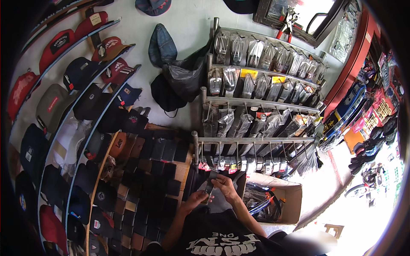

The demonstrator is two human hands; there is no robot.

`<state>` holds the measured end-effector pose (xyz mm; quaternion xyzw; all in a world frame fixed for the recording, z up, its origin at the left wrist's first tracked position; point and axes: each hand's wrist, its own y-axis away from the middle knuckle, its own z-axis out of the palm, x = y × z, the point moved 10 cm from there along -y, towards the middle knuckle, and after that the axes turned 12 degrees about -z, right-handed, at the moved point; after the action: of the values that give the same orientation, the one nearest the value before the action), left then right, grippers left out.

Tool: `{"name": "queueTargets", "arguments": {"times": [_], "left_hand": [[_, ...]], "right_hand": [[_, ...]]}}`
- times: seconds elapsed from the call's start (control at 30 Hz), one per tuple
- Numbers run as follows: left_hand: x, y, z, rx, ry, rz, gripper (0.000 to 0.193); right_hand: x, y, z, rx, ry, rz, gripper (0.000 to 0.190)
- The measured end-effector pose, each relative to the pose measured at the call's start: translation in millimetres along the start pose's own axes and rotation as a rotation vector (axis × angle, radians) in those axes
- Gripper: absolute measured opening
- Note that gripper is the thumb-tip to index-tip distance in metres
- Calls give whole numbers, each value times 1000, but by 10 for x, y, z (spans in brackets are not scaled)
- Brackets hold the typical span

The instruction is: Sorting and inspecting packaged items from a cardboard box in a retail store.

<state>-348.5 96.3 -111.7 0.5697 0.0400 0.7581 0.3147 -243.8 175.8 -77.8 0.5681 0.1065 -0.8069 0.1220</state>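
Observation:
My right hand (226, 188) pinches a dark flat strap (211, 178), which looks like a belt. My left hand (196, 199) grips the lower part of the same strap, where something small and shiny shows between the fingers, too small to make out. Both hands are close together in front of my chest, below the lowest bar of a metal display rack (256, 140). Belts in clear plastic sleeves (225, 120) hang from hooks on that rack. Part of the strap is hidden by my fingers.
Right of my hands stands an open cardboard box (292, 203) holding belts or straps. Rows of wallets (157, 168) cover the display at left, beside curved shelves of caps (53, 102). A red-handled punch plier (289, 24) hangs upper right. Part of another person (282, 238) shows lower right.

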Motion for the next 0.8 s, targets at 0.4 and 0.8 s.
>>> {"name": "queueTargets", "arguments": {"times": [0.4, 0.8], "left_hand": [[140, -51, -173, 363, -70, 107, 26], [22, -446, -250, 194, 115, 97, 27]], "right_hand": [[603, 754, 56, -72, -128, 329, 59], [723, 420, -36, -63, -25, 249, 36]]}}
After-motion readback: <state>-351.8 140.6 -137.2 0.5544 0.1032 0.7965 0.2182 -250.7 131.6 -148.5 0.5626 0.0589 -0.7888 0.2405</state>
